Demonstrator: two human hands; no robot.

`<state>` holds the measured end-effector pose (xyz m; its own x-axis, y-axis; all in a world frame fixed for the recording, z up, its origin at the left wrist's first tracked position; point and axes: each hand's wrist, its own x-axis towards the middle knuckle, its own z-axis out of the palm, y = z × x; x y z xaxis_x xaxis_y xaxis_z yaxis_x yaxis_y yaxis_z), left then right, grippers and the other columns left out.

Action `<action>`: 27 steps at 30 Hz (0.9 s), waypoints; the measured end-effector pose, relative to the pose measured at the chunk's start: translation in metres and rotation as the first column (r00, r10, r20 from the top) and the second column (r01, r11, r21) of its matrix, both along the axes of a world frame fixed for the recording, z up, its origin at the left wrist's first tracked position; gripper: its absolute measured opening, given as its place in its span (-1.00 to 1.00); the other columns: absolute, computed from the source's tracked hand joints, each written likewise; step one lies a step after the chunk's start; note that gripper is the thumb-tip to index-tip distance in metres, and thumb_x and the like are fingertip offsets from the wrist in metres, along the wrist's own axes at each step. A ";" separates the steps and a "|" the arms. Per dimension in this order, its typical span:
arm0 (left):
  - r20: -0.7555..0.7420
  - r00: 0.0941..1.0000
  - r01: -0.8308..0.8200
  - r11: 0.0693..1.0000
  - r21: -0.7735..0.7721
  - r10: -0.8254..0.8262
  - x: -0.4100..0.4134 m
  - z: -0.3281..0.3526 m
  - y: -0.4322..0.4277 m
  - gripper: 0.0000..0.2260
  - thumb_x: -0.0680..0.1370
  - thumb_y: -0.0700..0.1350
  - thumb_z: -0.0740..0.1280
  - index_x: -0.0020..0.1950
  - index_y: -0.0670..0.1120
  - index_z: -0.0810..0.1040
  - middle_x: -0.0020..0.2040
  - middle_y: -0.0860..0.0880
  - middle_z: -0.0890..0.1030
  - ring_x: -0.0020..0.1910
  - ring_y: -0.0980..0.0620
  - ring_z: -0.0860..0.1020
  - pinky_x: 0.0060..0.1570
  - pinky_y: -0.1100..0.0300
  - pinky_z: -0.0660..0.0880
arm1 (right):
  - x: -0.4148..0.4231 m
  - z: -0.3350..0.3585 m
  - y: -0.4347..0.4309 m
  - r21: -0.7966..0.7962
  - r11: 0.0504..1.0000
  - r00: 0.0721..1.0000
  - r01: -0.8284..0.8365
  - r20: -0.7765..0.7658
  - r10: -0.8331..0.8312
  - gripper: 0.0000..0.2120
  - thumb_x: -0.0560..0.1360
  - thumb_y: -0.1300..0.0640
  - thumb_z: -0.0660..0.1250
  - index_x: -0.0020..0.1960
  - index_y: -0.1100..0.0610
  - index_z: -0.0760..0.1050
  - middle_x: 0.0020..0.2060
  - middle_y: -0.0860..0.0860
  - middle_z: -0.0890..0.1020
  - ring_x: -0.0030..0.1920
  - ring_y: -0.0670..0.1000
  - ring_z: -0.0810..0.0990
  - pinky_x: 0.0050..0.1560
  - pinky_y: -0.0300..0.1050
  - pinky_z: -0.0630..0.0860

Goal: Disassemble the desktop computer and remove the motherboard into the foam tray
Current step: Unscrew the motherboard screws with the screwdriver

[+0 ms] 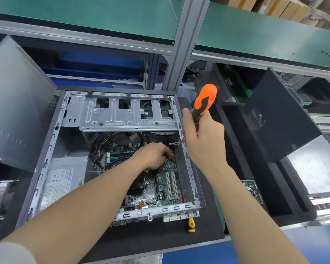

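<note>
Half done at most, seemingly: pinching cable (172, 154) on motherboard (166, 185), centre frame inside case (46, 164), with left hand (152, 155); gripping raised screwdriver (205, 100) with right hand (202, 141). Next: pull cable free gently.

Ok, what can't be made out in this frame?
All in the head view:
Whether the left hand grips anything: its curled fingers hide it.
The tip of the screwdriver: mostly behind the right hand.
Text on the power supply label: too small.
The middle of the motherboard: under the left forearm.
</note>
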<state>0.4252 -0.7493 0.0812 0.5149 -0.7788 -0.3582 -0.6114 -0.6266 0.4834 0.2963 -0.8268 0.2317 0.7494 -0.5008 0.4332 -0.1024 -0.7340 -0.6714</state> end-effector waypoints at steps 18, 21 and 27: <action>-0.079 0.989 0.090 0.941 -0.326 -0.122 -0.015 0.045 0.019 -0.80 0.45 0.22 0.19 -0.26 0.23 0.55 -0.36 0.14 0.59 -0.40 0.23 0.51 -0.45 0.29 0.30 | 0.000 0.020 -0.005 0.009 0.954 0.874 -0.298 -0.399 0.277 -0.56 0.42 0.43 0.17 0.09 -0.06 0.42 -0.27 -0.06 0.57 -0.23 0.01 0.56 -0.24 0.08 0.56; 0.033 0.987 0.162 0.962 -0.219 -0.159 -0.034 0.033 0.015 -0.83 0.50 -0.06 0.22 -0.21 -0.06 0.56 -0.16 -0.19 0.69 -0.16 -0.17 0.64 -0.30 0.15 0.27 | -0.008 -0.022 0.024 0.070 0.996 0.954 -0.048 -0.291 0.067 -0.68 0.45 0.41 0.18 0.02 0.07 0.54 -0.18 -0.04 0.60 -0.13 -0.01 0.54 -0.07 -0.04 0.50; 0.043 0.978 0.203 0.979 0.031 -0.204 -0.037 0.021 0.021 -0.72 0.63 -0.14 0.20 0.33 -0.10 0.49 0.27 -0.18 0.56 0.23 -0.17 0.56 0.08 0.02 0.52 | -0.025 -0.043 0.027 0.130 0.984 0.931 -0.124 -0.329 0.161 -0.67 0.43 0.29 0.17 -0.11 -0.10 0.57 -0.15 -0.18 0.64 -0.06 -0.16 0.59 -0.03 -0.29 0.50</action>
<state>0.3879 -0.7285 0.1024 0.3628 -0.8594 -0.3602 -0.7483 -0.4991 0.4370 0.2715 -0.7995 0.1890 0.9088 -0.4066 0.0941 -0.2351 -0.6851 -0.6895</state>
